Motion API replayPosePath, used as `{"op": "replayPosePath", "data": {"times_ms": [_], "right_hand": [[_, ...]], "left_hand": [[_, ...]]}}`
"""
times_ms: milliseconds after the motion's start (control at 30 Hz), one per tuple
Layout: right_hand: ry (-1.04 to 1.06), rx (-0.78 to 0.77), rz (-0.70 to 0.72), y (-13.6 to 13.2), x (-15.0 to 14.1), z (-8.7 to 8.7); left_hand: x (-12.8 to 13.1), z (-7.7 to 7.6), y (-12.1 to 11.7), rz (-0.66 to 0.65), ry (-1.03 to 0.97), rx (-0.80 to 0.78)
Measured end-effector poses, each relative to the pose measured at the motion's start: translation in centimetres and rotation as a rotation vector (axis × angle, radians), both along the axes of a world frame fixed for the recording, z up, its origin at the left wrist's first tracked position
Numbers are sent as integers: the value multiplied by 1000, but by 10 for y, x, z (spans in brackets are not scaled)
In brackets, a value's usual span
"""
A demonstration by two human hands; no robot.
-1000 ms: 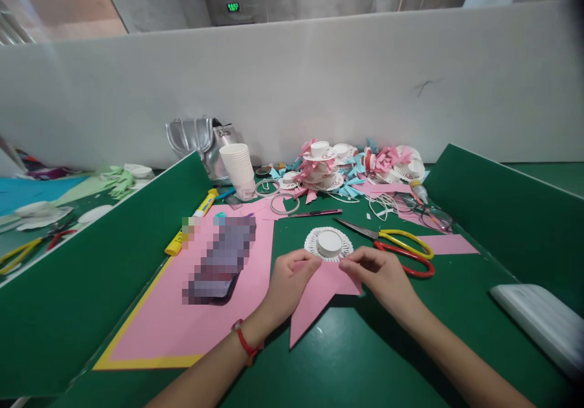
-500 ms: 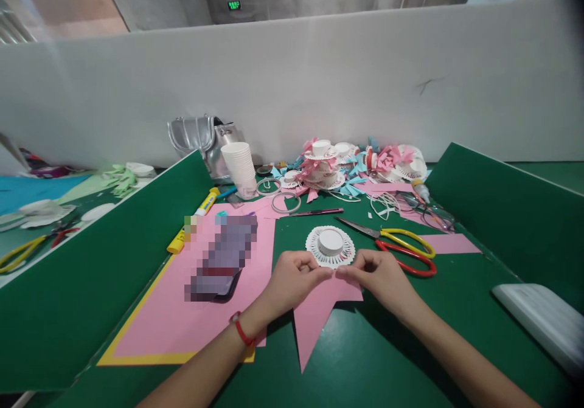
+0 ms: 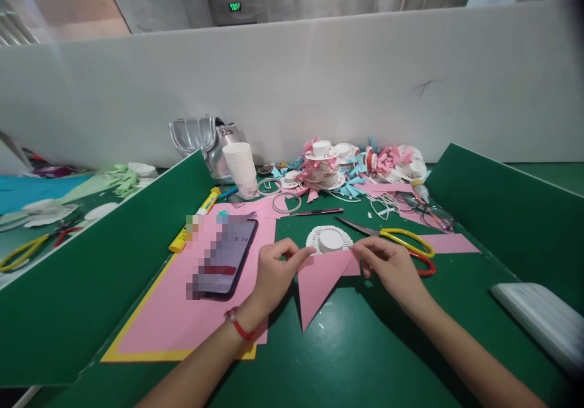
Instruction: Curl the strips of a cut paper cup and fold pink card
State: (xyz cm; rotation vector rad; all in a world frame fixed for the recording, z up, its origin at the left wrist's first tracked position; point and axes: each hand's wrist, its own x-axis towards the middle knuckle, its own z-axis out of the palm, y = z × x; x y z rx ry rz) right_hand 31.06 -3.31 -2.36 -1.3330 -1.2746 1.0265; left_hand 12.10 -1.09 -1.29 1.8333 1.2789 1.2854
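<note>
Head view, left to right. Neighbouring bay, far left: yellow-and-red scissors [image 3: 27, 251], green paper scraps [image 3: 119, 179]. Green divider [image 3: 91, 256] leaning between the bays. Glue stick [image 3: 194, 221] on the table [image 3: 365, 359], beside the pink sheet [image 3: 182, 311], which lies on a yellow sheet. Phone [image 3: 223, 259] on the pink sheet, partly blurred. Silver bag [image 3: 201, 137] at the back wall, cup stack [image 3: 239, 169] just in front of it. White rings [image 3: 285, 202] near the cups. Left hand [image 3: 274, 274], red cord at the wrist, pinching the left top corner of the pink paper [image 3: 319, 280]. That paper is a pointed piece held up between both hands at table centre, tip down, just in front of the paper hat [image 3: 329, 239], hiding its near rim. Right hand [image 3: 392, 268] pinching the paper's right top edge. Finished hats [image 3: 356, 165], pink and blue fringes, piled at the back. Second scissors [image 3: 401, 242] behind the right hand. Pink strip [image 3: 451, 244] just right of them. White pad [image 3: 542, 323] at far right.
</note>
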Motion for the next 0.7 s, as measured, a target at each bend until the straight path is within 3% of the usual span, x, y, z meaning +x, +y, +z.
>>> {"op": "replayPosePath", "data": {"times_ms": [133, 233, 300, 367, 433, 533, 700], "right_hand": [[190, 16, -5, 0, 4, 4], [266, 1, -66, 5, 10, 1], [235, -117, -34, 8, 13, -3], [150, -244, 58, 11, 13, -8], [82, -263, 132, 12, 12, -13], [39, -145, 144, 14, 9, -19], [23, -35, 57, 18, 11, -26]], "left_hand": [[-9, 12, -10, -15, 326, 484], [-10, 19, -23, -299, 626, 706], [-2, 16, -34, -492, 682, 885], [9, 7, -43, -586, 670, 1006], [19, -4, -50, -669, 657, 1042], [28, -15, -53, -724, 700, 980], [25, -15, -47, -748, 893, 820]]}}
